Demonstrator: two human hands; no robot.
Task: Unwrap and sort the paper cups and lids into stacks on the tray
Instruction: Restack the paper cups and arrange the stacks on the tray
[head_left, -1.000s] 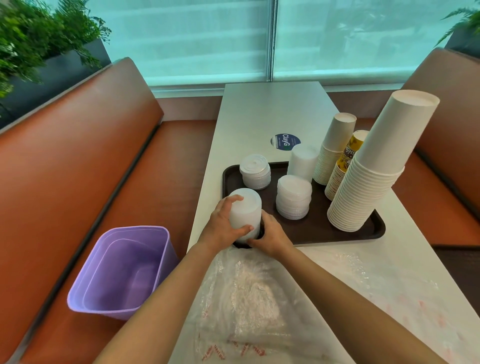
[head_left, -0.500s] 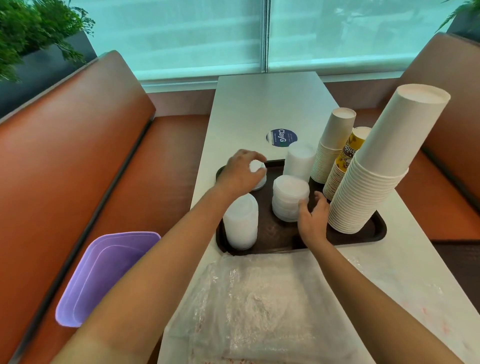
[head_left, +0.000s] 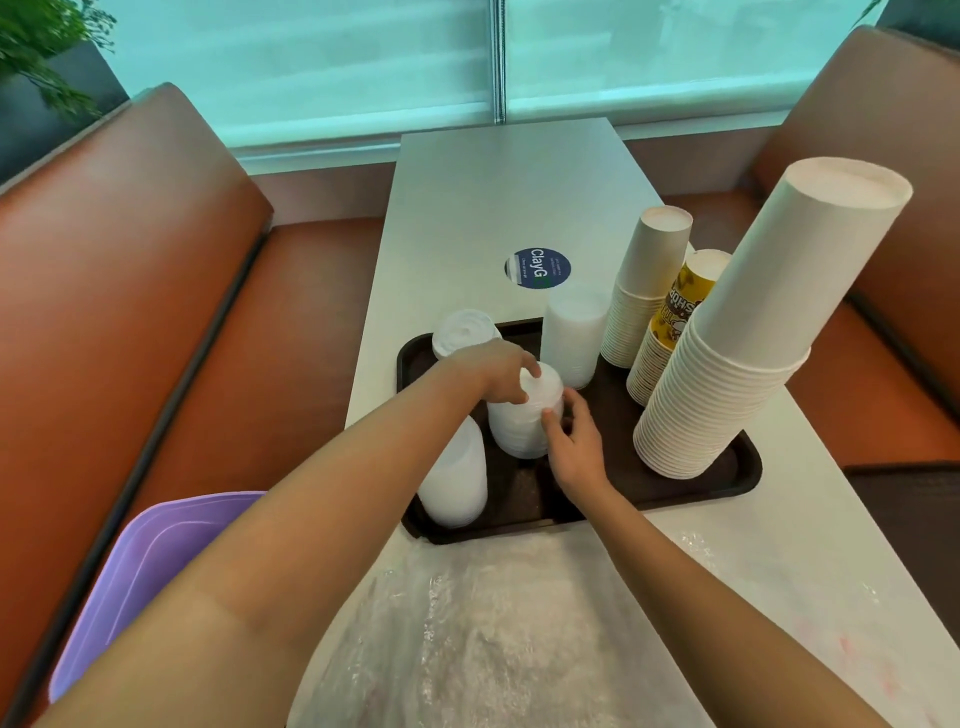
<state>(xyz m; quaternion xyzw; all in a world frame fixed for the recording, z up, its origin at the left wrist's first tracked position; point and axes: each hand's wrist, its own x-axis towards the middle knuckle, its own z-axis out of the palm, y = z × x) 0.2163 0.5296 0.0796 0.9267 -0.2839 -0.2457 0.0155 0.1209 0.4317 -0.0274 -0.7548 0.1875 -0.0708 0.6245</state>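
Head view, left to right: your left hand (head_left: 496, 376), which half a second ago rested on the small far-left stack of white plastic lids (head_left: 464, 332), has crossed to the middle stack of white lids (head_left: 524, 421) on the dark brown plastic tray (head_left: 727, 480), fingers curled over its top. Your right hand (head_left: 574, 447) has closed in too, fingertips pinching its right side. That stack looks taller now, so you're likely merging lids. Tall white paper cup stack (head_left: 753, 332) stands untouched far right.

White table (head_left: 498, 208); on it dark tray (head_left: 727, 483), round sticker (head_left: 537, 267), clear wrap (head_left: 493, 634).
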